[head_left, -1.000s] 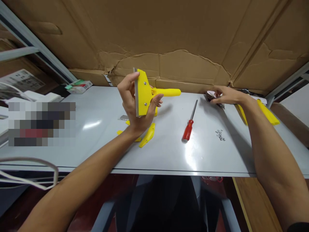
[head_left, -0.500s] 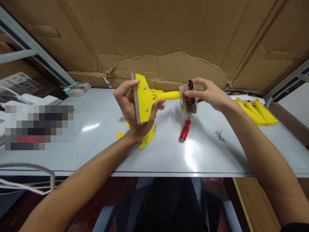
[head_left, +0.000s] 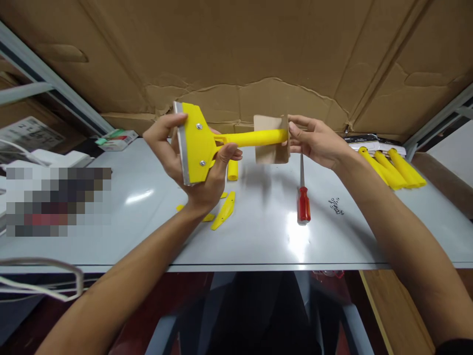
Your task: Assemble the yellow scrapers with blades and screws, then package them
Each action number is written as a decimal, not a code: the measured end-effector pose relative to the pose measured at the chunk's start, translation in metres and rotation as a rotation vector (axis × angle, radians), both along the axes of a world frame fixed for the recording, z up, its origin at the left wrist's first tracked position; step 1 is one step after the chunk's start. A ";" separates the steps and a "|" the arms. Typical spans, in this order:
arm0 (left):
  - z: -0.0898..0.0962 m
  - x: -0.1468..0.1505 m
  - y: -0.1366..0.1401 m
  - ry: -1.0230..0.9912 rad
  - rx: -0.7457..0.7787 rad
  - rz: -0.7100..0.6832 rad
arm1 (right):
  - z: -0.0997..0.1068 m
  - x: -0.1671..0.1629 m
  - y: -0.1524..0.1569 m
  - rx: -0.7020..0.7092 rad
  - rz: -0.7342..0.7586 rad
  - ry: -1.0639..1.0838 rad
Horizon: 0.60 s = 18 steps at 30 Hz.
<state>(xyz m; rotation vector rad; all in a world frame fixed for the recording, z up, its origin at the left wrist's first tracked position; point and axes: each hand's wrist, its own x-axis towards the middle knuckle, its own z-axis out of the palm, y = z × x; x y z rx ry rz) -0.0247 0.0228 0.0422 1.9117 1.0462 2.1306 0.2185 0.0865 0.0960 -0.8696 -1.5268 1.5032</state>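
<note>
My left hand [head_left: 207,182] is closed round the head of a yellow scraper [head_left: 197,143], whose metal edge faces left and whose two screws show. The scraper's handle lies level and points right. At the handle's end my right hand [head_left: 314,140] pinches a folded cardboard card [head_left: 271,155], brown on the side that shows. The handle overlaps the card; whether it passes through a hole there is hidden. Below the right hand a screwdriver with a red handle [head_left: 303,206] lies on the table. Loose yellow scraper parts [head_left: 224,212] and a yellow tube [head_left: 232,171] lie under the left hand.
Several small screws [head_left: 336,206] lie in a pile right of the screwdriver. Yellow handles with dark cards [head_left: 401,167] are stacked at the right. A small box [head_left: 117,140] and white power strips [head_left: 70,158] stand at the left. A cardboard wall [head_left: 258,49] closes the back.
The scraper has moved left in my left hand. The card has turned to its brown side and now overlaps the handle's end. The screwdriver has shifted right and its handle points towards me.
</note>
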 end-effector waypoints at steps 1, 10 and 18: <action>0.004 0.001 0.000 -0.044 0.045 0.041 | 0.000 0.001 0.000 -0.010 0.007 0.026; 0.010 -0.010 0.011 -0.094 0.026 0.027 | -0.008 -0.007 0.001 -0.048 -0.023 0.079; 0.006 -0.011 0.015 -0.005 0.054 0.000 | -0.002 -0.008 -0.012 0.099 0.149 -0.245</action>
